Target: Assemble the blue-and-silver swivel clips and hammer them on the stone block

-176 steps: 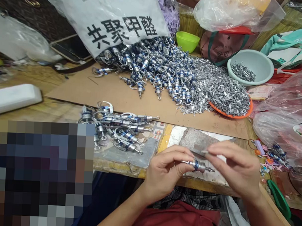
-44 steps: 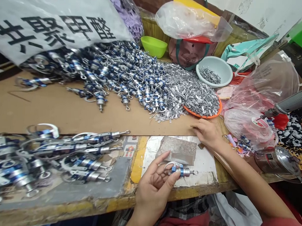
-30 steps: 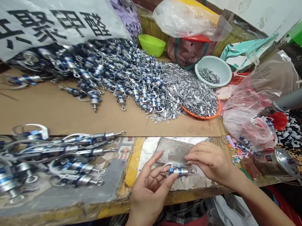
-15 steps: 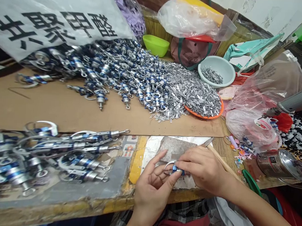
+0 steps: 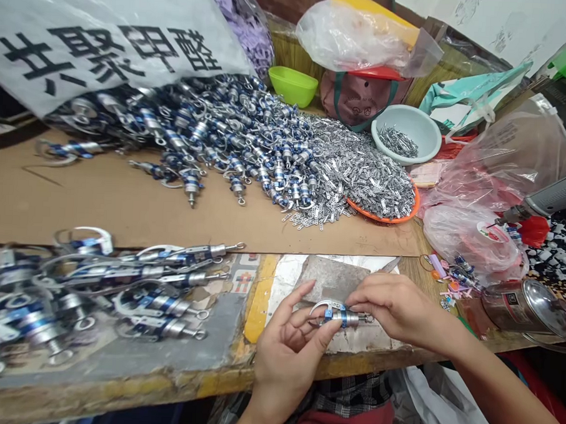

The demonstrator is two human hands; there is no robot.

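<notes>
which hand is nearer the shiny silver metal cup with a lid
Right. The right hand is left of the cup; the left hand is farther left, holding a silver-blue metal cylinder.

The held part [image 5: 350, 318] is showing silver with blue bands, and the heaped parts [image 5: 249, 132] are repeating that pairing. The sack [image 5: 108, 17] is bearing black characters on white. The small bowl [image 5: 293, 87] is gleaming lime green, the basin [image 5: 429, 134] is looking pale blue-grey, the tray [image 5: 388, 220] is showing orange, and the cloth [image 5: 343, 399] is displaying a black-and-white check.
</notes>
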